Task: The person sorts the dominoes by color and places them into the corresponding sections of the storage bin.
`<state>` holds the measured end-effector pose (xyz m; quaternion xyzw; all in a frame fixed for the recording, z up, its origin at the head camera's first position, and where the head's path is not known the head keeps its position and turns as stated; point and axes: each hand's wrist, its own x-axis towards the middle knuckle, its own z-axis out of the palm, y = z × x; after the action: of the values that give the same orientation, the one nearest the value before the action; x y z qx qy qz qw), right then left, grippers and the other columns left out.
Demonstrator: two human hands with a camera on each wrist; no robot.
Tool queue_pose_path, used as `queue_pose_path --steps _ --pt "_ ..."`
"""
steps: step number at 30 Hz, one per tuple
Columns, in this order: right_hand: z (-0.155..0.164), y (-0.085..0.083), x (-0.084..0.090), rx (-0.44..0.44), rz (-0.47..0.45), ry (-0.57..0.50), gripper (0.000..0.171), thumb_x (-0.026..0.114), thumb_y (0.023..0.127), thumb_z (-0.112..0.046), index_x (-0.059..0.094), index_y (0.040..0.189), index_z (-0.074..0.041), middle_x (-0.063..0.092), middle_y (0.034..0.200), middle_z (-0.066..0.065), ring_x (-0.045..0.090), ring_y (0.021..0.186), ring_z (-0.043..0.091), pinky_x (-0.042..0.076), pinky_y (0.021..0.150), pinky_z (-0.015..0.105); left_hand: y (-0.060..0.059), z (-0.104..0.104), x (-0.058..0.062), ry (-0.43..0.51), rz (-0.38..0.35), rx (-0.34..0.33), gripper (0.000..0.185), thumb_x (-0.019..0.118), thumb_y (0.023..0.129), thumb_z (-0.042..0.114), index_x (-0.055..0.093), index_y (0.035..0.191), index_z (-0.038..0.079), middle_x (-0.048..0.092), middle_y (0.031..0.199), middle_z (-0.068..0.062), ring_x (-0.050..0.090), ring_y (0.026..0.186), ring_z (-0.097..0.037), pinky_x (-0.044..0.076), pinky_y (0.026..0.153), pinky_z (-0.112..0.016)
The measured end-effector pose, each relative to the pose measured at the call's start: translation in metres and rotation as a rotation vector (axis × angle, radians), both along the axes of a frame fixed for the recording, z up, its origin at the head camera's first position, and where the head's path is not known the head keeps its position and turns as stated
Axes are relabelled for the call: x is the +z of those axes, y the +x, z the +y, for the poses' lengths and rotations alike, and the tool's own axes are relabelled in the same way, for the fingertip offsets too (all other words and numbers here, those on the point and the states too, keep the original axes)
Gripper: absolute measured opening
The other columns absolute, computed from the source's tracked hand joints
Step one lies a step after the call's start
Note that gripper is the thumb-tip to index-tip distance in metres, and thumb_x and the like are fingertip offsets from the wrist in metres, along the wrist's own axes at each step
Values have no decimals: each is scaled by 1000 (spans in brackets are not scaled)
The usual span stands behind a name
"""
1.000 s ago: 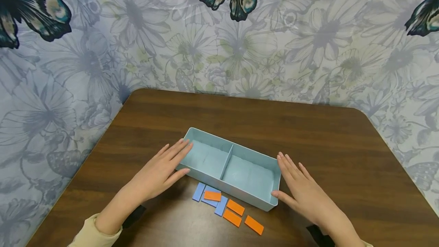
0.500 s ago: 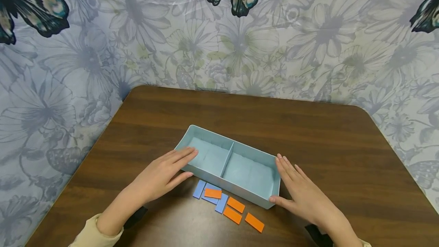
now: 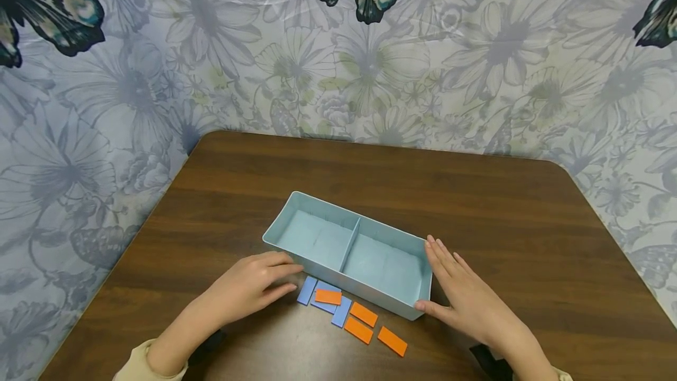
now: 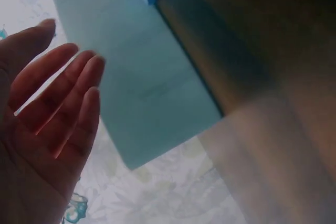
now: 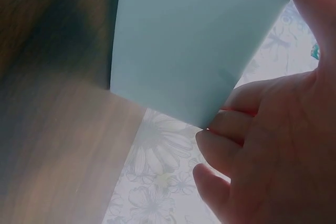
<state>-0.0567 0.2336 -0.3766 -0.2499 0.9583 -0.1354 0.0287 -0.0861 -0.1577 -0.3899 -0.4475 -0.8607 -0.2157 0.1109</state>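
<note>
A pale blue two-compartment box (image 3: 365, 291) sits at a slant on the table, with nothing in either compartment. My right hand (image 3: 465, 298) lies along its right end, fingers straight; the fingertips touch near the far corner, the thumb near the front corner. In the right wrist view those fingers (image 5: 231, 124) lie against the box's edge. Off the box's front left side, my left hand (image 3: 259, 284) is loosely bent and holds nothing. Just right of its fingertips, blue tiles (image 3: 307, 290) lie by the front wall, with an orange tile (image 3: 328, 297) on top of one.
More orange tiles (image 3: 392, 341) lie in front of the box's right half. The brown wooden table (image 3: 476, 204) reaches back to a flowered wall covering (image 3: 370, 87) with butterflies. A dark band (image 3: 492, 363) shows at the right wrist.
My left hand has come off the box's left end and moved down toward the front, beside the blue tiles, its fingers now more bent. The right hand stays at the right end.
</note>
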Motion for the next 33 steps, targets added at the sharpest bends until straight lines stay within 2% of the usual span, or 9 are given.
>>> queue_pose_path --steps 6,10,14,18,25,33 --pt "1 1 -2 2 3 -13 96 52 85 -61 10 150 -4 8 154 9 11 139 24 3 110 33 1 4 -7 -109 -189 11 31 72 83 18 68 111 4 62 100 1 59 87 -9 50 72 -26" --pt "1 2 -3 4 9 -21 96 53 85 -61 10 150 -4 7 154 8 11 139 24 7 110 38 0 8 -9 -160 -244 6 35 74 82 17 66 114 3 64 108 0 59 96 -12 50 78 -30" --pt "1 2 -4 4 14 -25 96 54 85 -60 10 150 -4 7 155 8 11 139 24 7 110 38 -2 11 -11 -172 -283 -27 36 74 81 15 65 115 4 65 110 -1 59 97 -10 50 79 -30" --pt "1 2 -4 4 17 -28 96 54 85 -60 10 150 -5 7 155 8 11 139 24 7 110 38 -2 13 -14 -177 -294 -47 38 74 81 15 66 116 3 65 111 -1 59 99 -10 50 81 -30" --pt "1 1 -3 0 6 -28 96 54 85 -60 9 150 -5 7 155 8 10 139 23 4 110 34 -2 15 -18 -197 -315 -30 42 75 81 12 64 120 5 63 115 0 58 103 -11 48 85 -30" --pt "1 1 -4 4 12 -27 95 54 86 -59 11 150 -4 7 155 8 10 139 24 6 110 36 -3 18 -18 -194 -265 -32 40 77 76 5 66 115 3 63 108 0 59 95 -12 49 80 -27"
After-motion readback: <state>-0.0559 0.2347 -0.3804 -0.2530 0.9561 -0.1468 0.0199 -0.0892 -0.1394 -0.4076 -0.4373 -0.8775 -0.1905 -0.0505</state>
